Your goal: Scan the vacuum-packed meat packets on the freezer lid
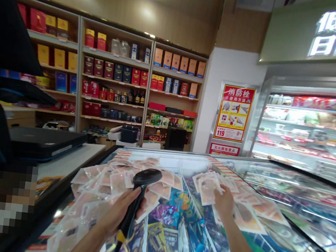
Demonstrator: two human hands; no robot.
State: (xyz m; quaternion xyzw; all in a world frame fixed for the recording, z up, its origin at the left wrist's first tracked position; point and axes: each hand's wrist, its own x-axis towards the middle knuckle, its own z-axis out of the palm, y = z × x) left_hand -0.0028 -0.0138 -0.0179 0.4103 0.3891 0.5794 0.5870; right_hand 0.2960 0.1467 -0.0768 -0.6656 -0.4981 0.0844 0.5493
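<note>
My left hand [122,209] is wrapped round the handle of a black barcode scanner [147,176], its head pointing up and to the right. Between the fingers of my right hand [224,201] is a flat, clear-wrapped packet [208,189] with pinkish-beige contents. Many similar packets [98,178] lie spread over the glass top of a chest freezer on the left, and more packets [245,215] lie to the right of my right hand. Through the glass, colourful frozen-food bags [159,242] show below, between white wire dividers.
A black checkout device [47,142] stands on the counter [68,171] at left, with a dark monitor above it. A second freezer section [305,202] extends right. Shelves of boxed goods [116,71] and a chilled display [307,129] stand behind.
</note>
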